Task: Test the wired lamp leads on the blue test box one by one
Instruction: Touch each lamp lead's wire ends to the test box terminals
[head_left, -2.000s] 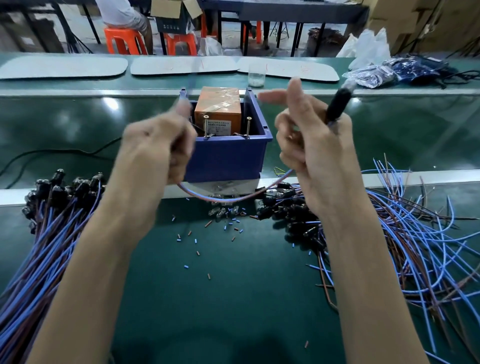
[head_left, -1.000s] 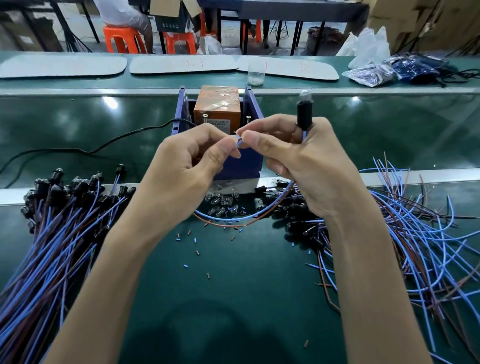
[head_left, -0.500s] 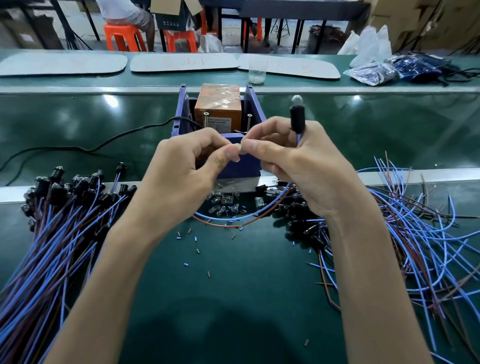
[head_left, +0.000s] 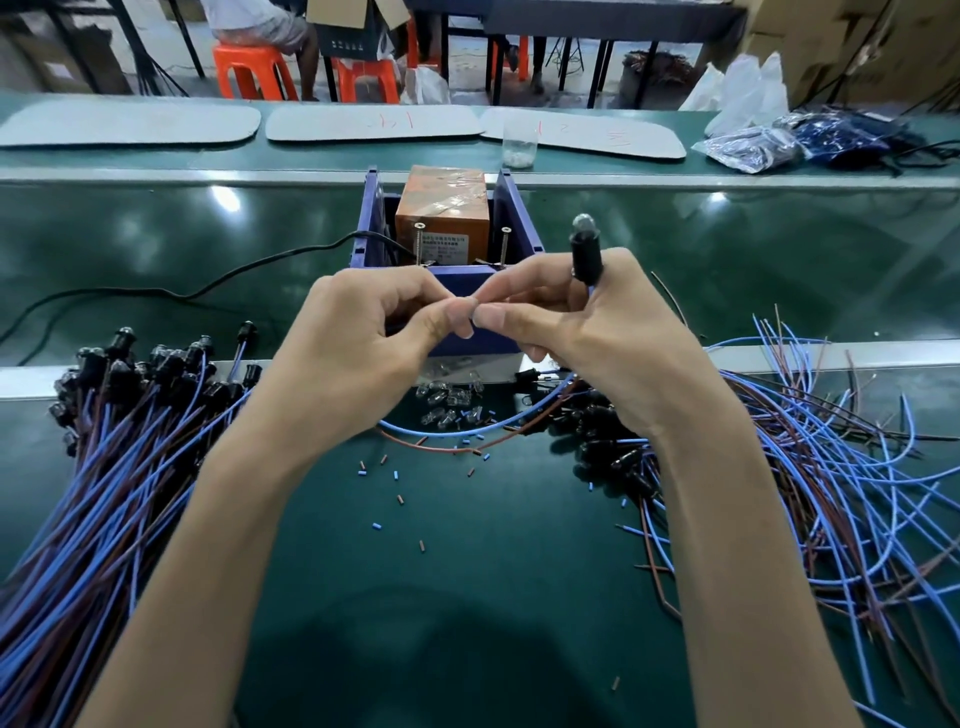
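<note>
The blue test box (head_left: 511, 228) stands at the middle of the bench, with an orange block and two upright screws inside. My right hand (head_left: 582, 332) holds a black lamp socket (head_left: 586, 254) upright, its clear bulb on top. Its blue and brown leads (head_left: 467, 434) hang in a loop under both hands. My left hand (head_left: 374, 343) pinches the lead ends, thumb tip against my right thumb tip, just in front of the box. The wire ends are hidden between the fingers.
A bundle of wired lamps (head_left: 109, 441) lies at the left. A tangled pile of wired lamps (head_left: 810, 467) lies at the right. Loose glass bulbs (head_left: 449, 405) and cut insulation bits (head_left: 400, 499) lie near the box. A black cable (head_left: 218, 283) runs left.
Two seconds ago my hands were apart and raised. They have since come together in front of the box, and the socket now stands upright. Over the last half second little has moved.
</note>
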